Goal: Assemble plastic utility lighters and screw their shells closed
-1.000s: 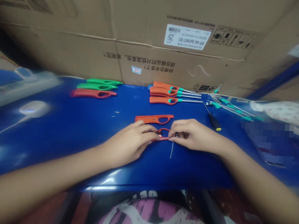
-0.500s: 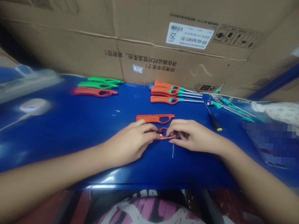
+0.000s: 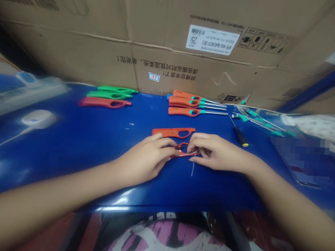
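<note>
Both my hands rest on the blue table [image 3: 85, 143] and pinch one red plastic handle shell [image 3: 183, 149] lying between them. My left hand [image 3: 147, 158] grips its left end with curled fingers. My right hand [image 3: 215, 152] holds its right end, fingertips pressed together on it. A thin metal rod [image 3: 192, 169] lies on the table just below my right hand's fingers. A second orange handle shell [image 3: 173, 132] lies flat just beyond my hands.
Three assembled orange lighters with teal parts [image 3: 195, 103] lie at the back centre. Green and red handle shells [image 3: 108, 98] lie back left. A black screwdriver [image 3: 239, 133] and teal-tipped metal tubes [image 3: 257, 121] lie right. Cardboard boxes [image 3: 172, 39] wall the back. A white device [image 3: 38, 118] sits left.
My right hand's fingers have shifted slightly left and up along the red shell. The left hand stays almost still.
</note>
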Available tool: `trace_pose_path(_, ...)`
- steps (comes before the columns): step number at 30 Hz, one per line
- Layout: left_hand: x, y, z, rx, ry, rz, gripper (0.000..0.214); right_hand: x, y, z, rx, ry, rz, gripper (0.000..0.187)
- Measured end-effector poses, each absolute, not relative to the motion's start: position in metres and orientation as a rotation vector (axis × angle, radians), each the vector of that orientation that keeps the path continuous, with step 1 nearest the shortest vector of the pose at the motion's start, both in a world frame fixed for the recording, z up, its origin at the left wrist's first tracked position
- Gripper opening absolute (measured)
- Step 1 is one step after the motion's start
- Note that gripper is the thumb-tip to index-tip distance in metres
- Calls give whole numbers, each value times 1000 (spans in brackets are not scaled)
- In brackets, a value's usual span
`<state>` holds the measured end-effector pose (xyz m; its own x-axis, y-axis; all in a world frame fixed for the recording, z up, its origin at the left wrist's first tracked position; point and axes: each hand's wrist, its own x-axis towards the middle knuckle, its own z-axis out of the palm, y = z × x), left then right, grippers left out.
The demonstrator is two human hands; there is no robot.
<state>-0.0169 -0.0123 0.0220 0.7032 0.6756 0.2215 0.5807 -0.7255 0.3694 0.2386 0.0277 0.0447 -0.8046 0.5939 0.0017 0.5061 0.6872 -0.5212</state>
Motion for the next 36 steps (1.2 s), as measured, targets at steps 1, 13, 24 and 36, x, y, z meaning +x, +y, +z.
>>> trace_pose_path(1,-17,-12,22,2642,995,498,27,239,28,45,-906,-2727,762,8)
trace_pose_path(13,-19,-11,23,2618,1027,513,26,246,34,45,-941,-2734,671,11)
trace_pose_path(24,-20,-12,24,2577,1080,503,23,237,27,41,-954,-2732,451,14)
trace_pose_path(36,-21,-10,22,2582,1084,486,20,228,34,22,-916,-2525,546,11)
